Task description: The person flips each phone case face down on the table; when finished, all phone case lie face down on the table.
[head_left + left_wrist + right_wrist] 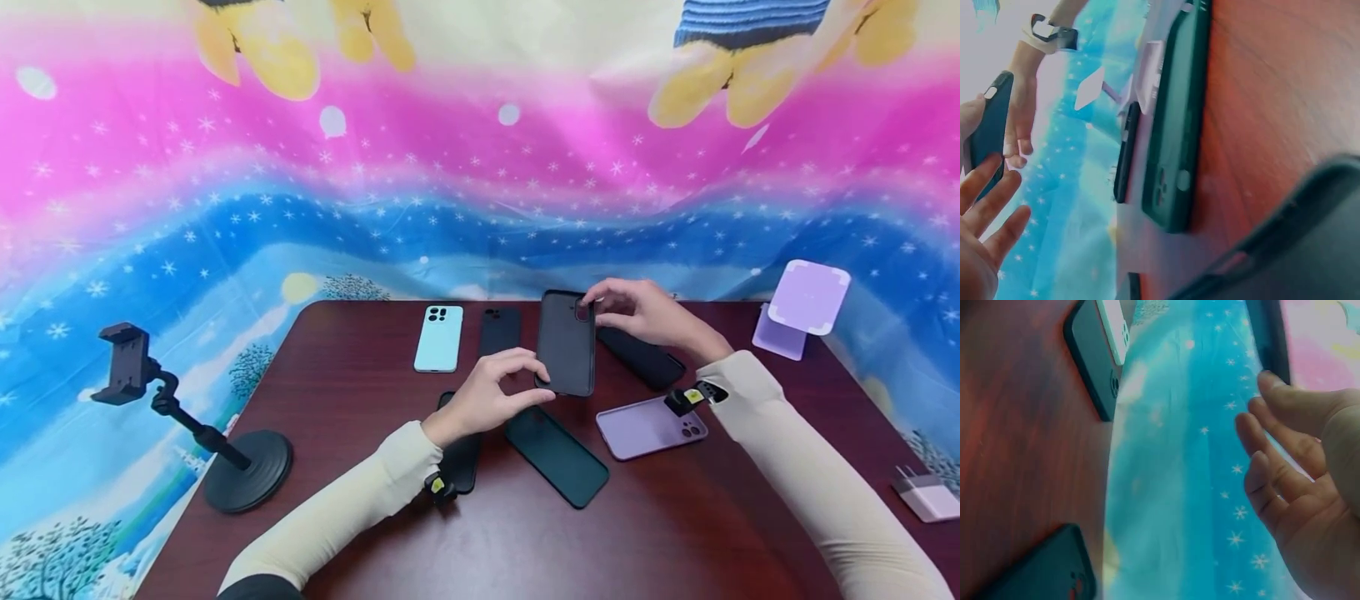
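A black phone case point(566, 346) is raised above the table, its inner side toward the head camera. My left hand point(498, 387) pinches its lower left corner between thumb and fingers; the left wrist view shows the case point(992, 125) between them. At the upper right corner, by the camera cutout, is my right hand point(645, 312), its fingertips right at the edge. In the right wrist view its thumb overlaps the case end point(1272, 344), while the other fingers are spread and loosely bent. Below lies a dark green case point(558, 458), with a lilac case point(648, 429) to its right.
A mint case point(438, 337) and a dark blue case point(500, 332) lie along the back. More black cases lie under the left forearm point(461, 458) and beneath the right hand point(645, 358). A black phone stand point(247, 471) is at left; a lilac stand point(810, 297) and white charger point(930, 496) are at right.
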Action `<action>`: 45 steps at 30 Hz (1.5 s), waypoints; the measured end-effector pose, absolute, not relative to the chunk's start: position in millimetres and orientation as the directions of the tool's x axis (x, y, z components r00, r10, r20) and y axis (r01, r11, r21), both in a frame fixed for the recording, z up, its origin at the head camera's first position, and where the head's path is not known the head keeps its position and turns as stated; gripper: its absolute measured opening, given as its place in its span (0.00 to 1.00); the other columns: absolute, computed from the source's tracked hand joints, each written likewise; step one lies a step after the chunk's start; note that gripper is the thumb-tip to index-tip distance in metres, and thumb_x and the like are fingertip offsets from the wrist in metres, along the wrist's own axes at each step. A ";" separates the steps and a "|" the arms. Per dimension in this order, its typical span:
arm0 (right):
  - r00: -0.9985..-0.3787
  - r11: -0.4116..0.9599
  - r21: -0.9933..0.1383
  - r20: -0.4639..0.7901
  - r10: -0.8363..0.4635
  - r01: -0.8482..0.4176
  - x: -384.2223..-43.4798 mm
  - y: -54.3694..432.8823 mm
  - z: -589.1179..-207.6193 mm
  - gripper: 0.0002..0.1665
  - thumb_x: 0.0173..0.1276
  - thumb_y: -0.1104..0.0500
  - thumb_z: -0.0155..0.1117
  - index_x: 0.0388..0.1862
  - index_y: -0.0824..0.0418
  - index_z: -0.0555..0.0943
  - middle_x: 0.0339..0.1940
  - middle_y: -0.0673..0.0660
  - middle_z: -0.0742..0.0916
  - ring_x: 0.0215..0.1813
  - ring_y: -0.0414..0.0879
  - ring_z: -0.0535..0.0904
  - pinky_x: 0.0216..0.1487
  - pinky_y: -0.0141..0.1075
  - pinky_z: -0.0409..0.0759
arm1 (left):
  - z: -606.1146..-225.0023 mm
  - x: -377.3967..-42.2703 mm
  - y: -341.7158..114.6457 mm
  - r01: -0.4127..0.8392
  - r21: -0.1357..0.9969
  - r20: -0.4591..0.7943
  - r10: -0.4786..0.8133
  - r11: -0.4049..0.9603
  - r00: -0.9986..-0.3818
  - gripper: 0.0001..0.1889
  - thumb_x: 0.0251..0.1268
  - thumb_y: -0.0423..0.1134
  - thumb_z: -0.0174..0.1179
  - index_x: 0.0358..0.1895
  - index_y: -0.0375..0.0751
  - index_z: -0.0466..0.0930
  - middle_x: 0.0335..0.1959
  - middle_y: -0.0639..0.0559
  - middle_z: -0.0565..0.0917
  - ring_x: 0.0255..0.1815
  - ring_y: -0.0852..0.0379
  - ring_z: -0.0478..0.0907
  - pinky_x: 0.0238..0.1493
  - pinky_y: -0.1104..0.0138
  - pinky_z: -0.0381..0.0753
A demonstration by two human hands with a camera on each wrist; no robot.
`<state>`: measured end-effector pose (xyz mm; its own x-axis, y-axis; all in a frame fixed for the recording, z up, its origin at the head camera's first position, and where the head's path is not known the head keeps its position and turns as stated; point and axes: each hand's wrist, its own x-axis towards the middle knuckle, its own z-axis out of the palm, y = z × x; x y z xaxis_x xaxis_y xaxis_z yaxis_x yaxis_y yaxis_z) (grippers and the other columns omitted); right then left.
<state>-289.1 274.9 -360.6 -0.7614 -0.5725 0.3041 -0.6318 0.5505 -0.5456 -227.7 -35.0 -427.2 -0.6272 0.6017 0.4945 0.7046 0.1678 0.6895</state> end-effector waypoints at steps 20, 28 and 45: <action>-0.778 0.220 -0.787 0.445 -0.444 -0.576 -281.1 261.6 -383.8 0.24 0.73 0.70 0.64 0.66 0.67 0.78 0.48 0.39 0.89 0.43 0.36 0.88 0.43 0.29 0.85 | -411.1 -217.2 -39.9 0.555 0.832 0.407 0.698 -0.017 -0.589 0.07 0.66 0.34 0.70 0.44 0.47 0.84 0.41 0.51 0.85 0.31 0.59 0.81 0.30 0.65 0.82; -0.724 -0.038 -0.869 0.435 -0.535 -0.494 -284.8 261.6 -383.6 0.20 0.75 0.73 0.58 0.64 0.70 0.74 0.63 0.53 0.86 0.59 0.46 0.87 0.51 0.36 0.88 | -408.8 -216.7 -38.2 0.507 0.860 0.387 0.731 -0.066 -0.562 0.06 0.68 0.31 0.67 0.44 0.43 0.82 0.38 0.46 0.86 0.30 0.58 0.86 0.34 0.58 0.86; -0.778 0.024 -0.931 0.290 -0.557 -0.364 -285.5 263.6 -379.8 0.28 0.78 0.70 0.56 0.75 0.67 0.71 0.55 0.46 0.91 0.36 0.45 0.91 0.37 0.40 0.89 | -404.0 -213.2 -33.7 0.479 0.878 0.355 0.649 0.018 -0.673 0.65 0.59 0.32 0.75 0.84 0.70 0.31 0.61 0.47 0.84 0.46 0.58 0.86 0.45 0.60 0.87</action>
<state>-285.5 263.6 -379.8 -0.7782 -0.5571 0.2898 -0.3639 0.0240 -0.9311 -213.2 -33.7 -404.0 -0.6734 0.6487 0.3546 0.4792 0.0178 0.8775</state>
